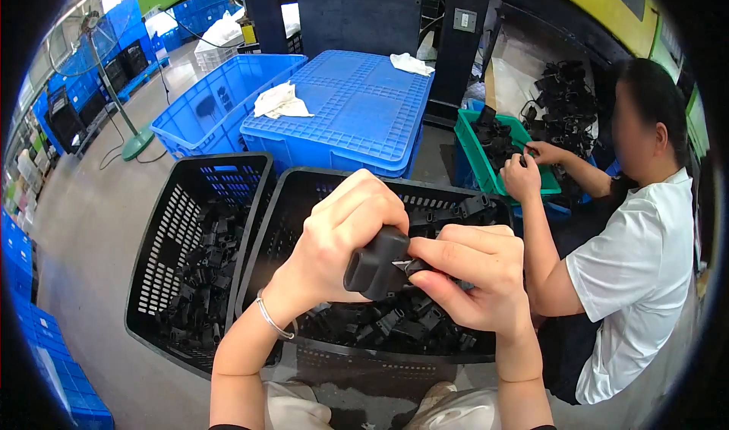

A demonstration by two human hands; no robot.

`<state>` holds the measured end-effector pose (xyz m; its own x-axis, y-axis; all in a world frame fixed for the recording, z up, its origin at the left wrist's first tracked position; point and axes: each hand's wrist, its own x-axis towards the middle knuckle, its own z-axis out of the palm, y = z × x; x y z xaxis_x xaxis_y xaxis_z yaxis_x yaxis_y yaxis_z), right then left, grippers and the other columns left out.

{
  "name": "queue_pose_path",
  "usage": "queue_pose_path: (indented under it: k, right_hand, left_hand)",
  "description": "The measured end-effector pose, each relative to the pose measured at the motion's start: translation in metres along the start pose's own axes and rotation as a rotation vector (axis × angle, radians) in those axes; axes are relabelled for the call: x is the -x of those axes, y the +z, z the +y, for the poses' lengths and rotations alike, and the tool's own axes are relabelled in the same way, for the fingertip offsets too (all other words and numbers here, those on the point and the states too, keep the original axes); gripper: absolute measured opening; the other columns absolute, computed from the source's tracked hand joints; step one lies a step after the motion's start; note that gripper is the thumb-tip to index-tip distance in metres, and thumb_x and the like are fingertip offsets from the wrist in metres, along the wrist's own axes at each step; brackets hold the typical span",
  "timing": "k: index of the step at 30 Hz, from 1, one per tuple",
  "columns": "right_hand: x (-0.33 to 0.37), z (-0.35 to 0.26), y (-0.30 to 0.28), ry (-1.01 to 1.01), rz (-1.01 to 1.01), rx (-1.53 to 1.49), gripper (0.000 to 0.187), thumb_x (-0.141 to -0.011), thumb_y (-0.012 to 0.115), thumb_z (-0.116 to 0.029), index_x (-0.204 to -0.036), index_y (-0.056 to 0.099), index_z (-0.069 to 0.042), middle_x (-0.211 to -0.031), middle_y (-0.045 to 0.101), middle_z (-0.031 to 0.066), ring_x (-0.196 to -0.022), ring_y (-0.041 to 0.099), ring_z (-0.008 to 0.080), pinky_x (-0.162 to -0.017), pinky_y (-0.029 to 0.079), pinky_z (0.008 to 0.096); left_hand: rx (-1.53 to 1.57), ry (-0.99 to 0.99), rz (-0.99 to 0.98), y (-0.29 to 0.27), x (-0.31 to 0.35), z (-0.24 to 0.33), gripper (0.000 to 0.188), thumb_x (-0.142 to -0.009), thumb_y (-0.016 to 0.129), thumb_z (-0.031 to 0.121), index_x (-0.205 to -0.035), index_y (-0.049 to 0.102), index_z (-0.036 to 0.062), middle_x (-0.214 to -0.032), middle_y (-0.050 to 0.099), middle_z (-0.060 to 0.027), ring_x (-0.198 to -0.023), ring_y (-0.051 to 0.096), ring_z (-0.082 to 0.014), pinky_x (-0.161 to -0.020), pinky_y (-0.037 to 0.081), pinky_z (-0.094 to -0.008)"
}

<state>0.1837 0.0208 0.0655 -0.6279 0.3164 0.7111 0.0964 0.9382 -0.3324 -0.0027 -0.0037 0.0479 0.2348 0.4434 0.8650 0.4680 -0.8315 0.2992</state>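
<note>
My left hand (pixel 343 229), a bangle on its wrist, is closed around a black molded plastic part (pixel 370 269). Against the right side of that part sits the short pale blade of a small knife (pixel 401 264). My right hand (pixel 480 272) pinches the knife by its dark handle, most of which the fingers hide. Both hands are above a large black basket (pixel 267 229) that holds many similar black parts (pixel 402 325). Whether the blade cuts in or only touches cannot be made out.
Left of it stands another black basket (pixel 158 259) with more parts. Beyond are a lidded blue crate (pixel 345 107) with white cloths (pixel 282 101) and an open blue crate (pixel 190 122). At right, a co-worker (pixel 638 248) handles parts over a green crate (pixel 474 157).
</note>
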Motion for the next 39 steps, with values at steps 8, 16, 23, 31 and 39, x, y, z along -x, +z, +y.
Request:
queue_pose_path:
  k: [8, 16, 23, 31, 39]
  right_hand:
    - [0.001, -0.001, 0.004, 0.047, 0.011, -0.033, 0.018, -0.074, 0.072, -0.012, -0.089, 0.065, -0.004, -0.062, 0.052, 0.0036, -0.047, 0.052, 0.0169, -0.042, 0.039, 0.0287]
    - [-0.001, 0.000, -0.001, -0.007, 0.002, -0.016, 0.017, -0.074, 0.072, -0.012, -0.088, 0.065, -0.003, -0.062, 0.053, 0.0043, -0.048, 0.052, 0.0173, -0.044, 0.040, 0.0284]
    - [0.001, 0.002, 0.003, 0.071, -0.008, -0.057, 0.016, -0.074, 0.072, -0.011, -0.086, 0.064, -0.002, -0.063, 0.054, 0.0052, -0.048, 0.053, 0.0190, -0.043, 0.040, 0.0289]
    - [-0.003, -0.003, 0.009, 0.023, 0.077, -0.007, 0.016, -0.075, 0.071, -0.008, -0.087, 0.064, -0.001, -0.065, 0.055, 0.0062, -0.049, 0.054, 0.0186, -0.044, 0.041, 0.0294]
    - [0.000, 0.001, 0.008, 0.115, 0.021, -0.075, 0.016, -0.075, 0.071, -0.011, -0.087, 0.065, -0.003, -0.064, 0.055, 0.0054, -0.049, 0.054, 0.0190, -0.043, 0.042, 0.0294]
  left_hand:
    - [-0.029, 0.044, 0.017, 0.003, 0.003, -0.005, 0.025, -0.060, 0.071, 0.005, -0.078, 0.054, 0.0022, -0.073, 0.055, -0.0080, -0.068, 0.055, -0.0262, -0.062, 0.047, -0.0333]
    - [-0.009, -0.017, 0.007, 0.004, 0.002, -0.003, 0.025, -0.057, 0.070, 0.003, -0.075, 0.052, 0.0031, -0.074, 0.056, -0.0075, -0.067, 0.056, -0.0256, -0.062, 0.046, -0.0327]
    - [-0.050, -0.034, 0.002, 0.003, 0.004, -0.004, 0.024, -0.058, 0.068, 0.002, -0.076, 0.052, 0.0030, -0.073, 0.055, -0.0076, -0.067, 0.055, -0.0255, -0.062, 0.047, -0.0329]
    - [-0.064, -0.057, 0.035, 0.002, 0.003, -0.002, 0.024, -0.058, 0.068, 0.001, -0.076, 0.051, 0.0026, -0.073, 0.054, -0.0088, -0.066, 0.054, -0.0270, -0.061, 0.046, -0.0335]
    - [-0.106, -0.044, 0.005, 0.003, 0.005, -0.006, 0.023, -0.058, 0.067, 0.000, -0.075, 0.051, 0.0023, -0.073, 0.054, -0.0091, -0.067, 0.054, -0.0271, -0.061, 0.045, -0.0334]
